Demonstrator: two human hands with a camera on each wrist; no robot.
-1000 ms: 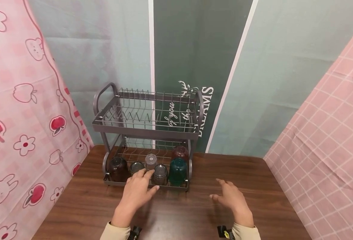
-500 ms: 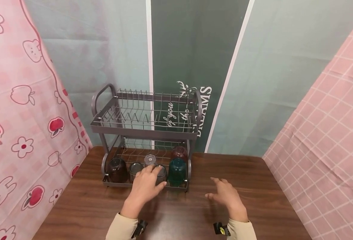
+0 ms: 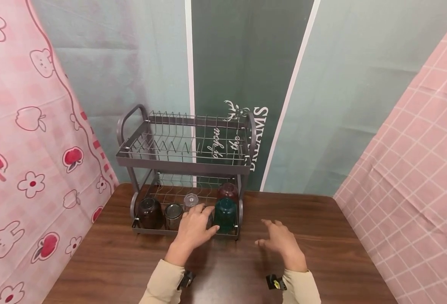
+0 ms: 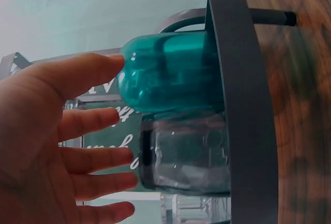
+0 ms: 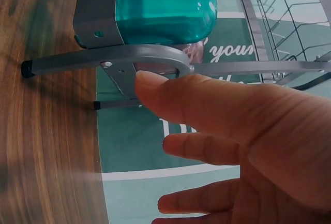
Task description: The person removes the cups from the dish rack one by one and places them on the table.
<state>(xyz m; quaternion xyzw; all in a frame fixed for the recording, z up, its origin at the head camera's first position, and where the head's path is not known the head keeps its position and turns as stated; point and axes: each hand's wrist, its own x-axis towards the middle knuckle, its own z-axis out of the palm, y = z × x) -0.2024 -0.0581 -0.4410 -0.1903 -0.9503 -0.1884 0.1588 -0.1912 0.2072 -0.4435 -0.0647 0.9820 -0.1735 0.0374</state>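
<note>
My left hand (image 3: 196,228) hovers before the lower tier of a two-tier dish rack (image 3: 185,169), fingers spread and holding nothing. It covers most of a clear grey glass (image 4: 186,154) in the head view. Beside that stands a teal glass (image 3: 225,215), upside down, close to my left thumb. Right of the rack, my right hand (image 3: 282,242) is held over the table with its fingers extended and nothing in them. Behind the teal glass sits a reddish glass (image 3: 228,191). A dark brown glass (image 3: 150,213), a small grey glass (image 3: 173,215) and a clear glass (image 3: 190,202) stand farther left.
The rack's upper tier (image 3: 185,145) has wire plate slots and side handles. A raised front rail (image 4: 245,105) borders the lower tier. The brown wooden table (image 3: 303,215) extends right of the rack. Patterned pink cloth (image 3: 48,181) and a green backdrop (image 3: 246,63) surround it.
My left hand has moved right along the rack's front, from before the small grey glass to before the clear grey one. My right hand has drifted slightly left and up. The glasses have stayed put.
</note>
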